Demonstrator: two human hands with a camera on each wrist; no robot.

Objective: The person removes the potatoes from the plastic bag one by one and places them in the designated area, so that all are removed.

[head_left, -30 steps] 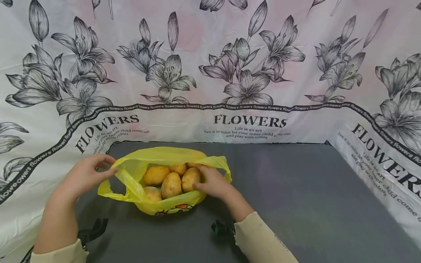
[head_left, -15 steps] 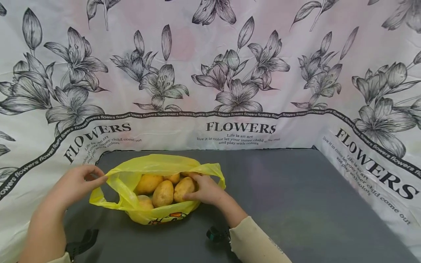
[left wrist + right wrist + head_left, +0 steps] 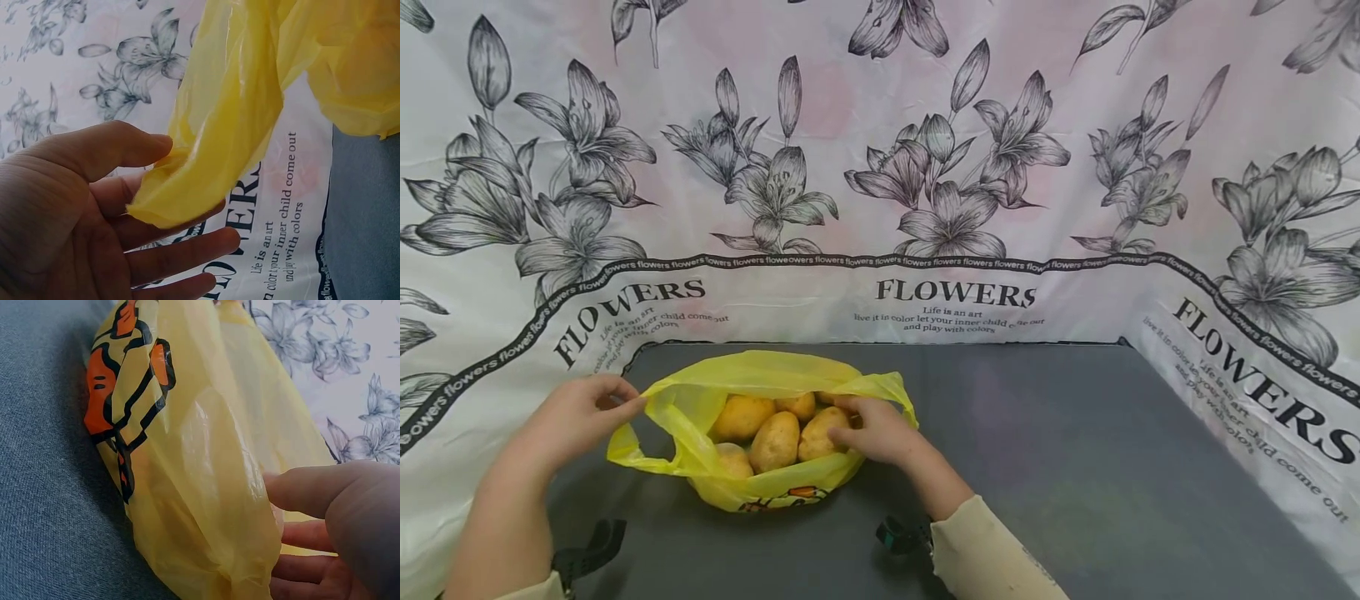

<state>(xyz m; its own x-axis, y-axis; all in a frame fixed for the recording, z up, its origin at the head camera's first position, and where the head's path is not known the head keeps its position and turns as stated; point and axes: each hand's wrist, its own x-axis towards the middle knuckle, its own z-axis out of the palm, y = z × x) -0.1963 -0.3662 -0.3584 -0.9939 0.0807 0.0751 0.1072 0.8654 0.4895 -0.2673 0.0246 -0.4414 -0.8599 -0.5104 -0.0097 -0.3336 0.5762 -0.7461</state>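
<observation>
A yellow plastic bag lies with its mouth open on the grey table, and several potatoes show inside it. My left hand pinches the bag's left handle between thumb and index finger; in the left wrist view the other fingers of that hand are spread below the handle. My right hand reaches into the bag from the right. Its thumb and fingers are around the rightmost potato, with the fingertips partly hidden. In the right wrist view, the bag's side hides the potatoes.
The grey table extends to the right of the bag. White cloth with printed flowers hangs along the back and sides. Black wrist straps jut out below both hands.
The head view has shifted a little. My left hand keeps its pinch on the bag handle. The right thumb has moved slightly over the rightmost potato; the bag stays put.
</observation>
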